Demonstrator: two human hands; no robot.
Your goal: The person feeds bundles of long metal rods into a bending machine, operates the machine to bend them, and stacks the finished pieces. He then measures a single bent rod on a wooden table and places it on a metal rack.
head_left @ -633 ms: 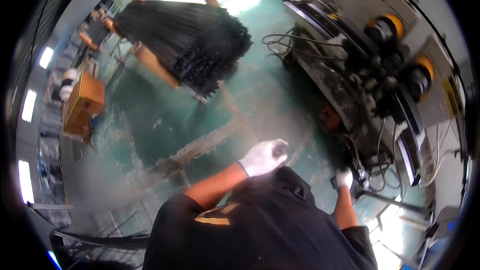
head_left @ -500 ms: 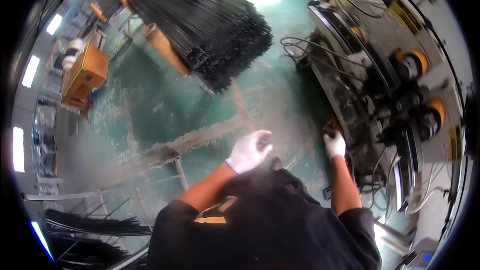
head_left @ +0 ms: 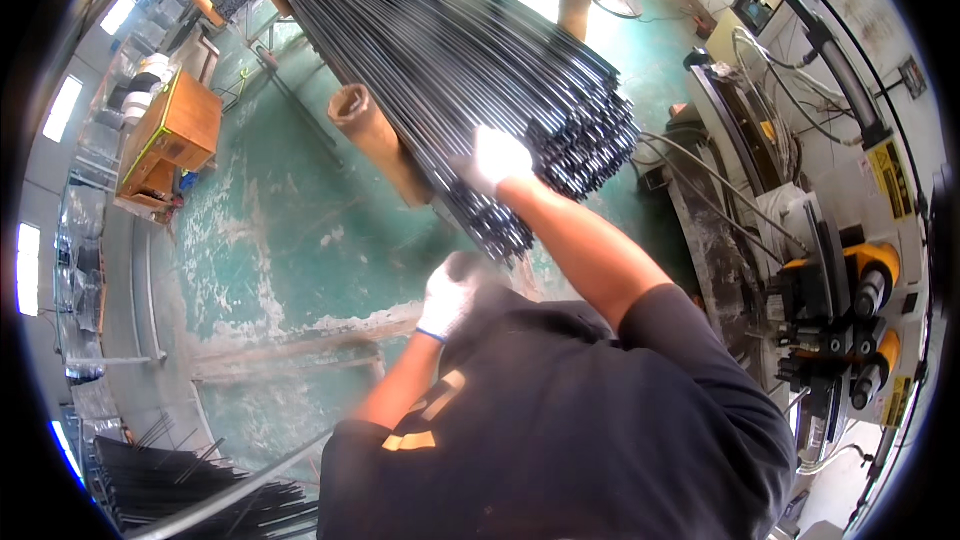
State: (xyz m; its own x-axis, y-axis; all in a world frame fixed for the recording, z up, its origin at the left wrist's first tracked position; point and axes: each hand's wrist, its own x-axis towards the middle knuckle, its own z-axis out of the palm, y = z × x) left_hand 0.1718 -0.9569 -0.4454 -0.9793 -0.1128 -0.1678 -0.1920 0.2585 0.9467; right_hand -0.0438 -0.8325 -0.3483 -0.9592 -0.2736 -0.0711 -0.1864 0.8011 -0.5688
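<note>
A large bundle of long, thin black tubes or rods (head_left: 420, 60) lies ahead of me, its cut ends toward me. My right hand (head_left: 498, 160), in a white glove with greyed fingers, is over the near end of the bundle and seems to touch the top rods. Its fingers blend into the dark rods, so their grip cannot be made out. My left hand (head_left: 452, 295), gloved too, hovers in front of my chest, just short of the lowest rod ends. Motion smears its fingers, and nothing plainly shows in them.
Brown posts, one at the left (head_left: 372, 140) and one at the right (head_left: 575, 5), flank the bundle. A machine with yellow-and-black parts (head_left: 872, 275) and cables stands right. A wooden cabinet (head_left: 185, 130) is at left; more black rods (head_left: 170, 485) lie lower left behind a metal bar (head_left: 240, 490).
My right hand has left the machine at the right and reached forward over the rod bundle. I have come nearer to the bundle. My left hand has shifted slightly left.
</note>
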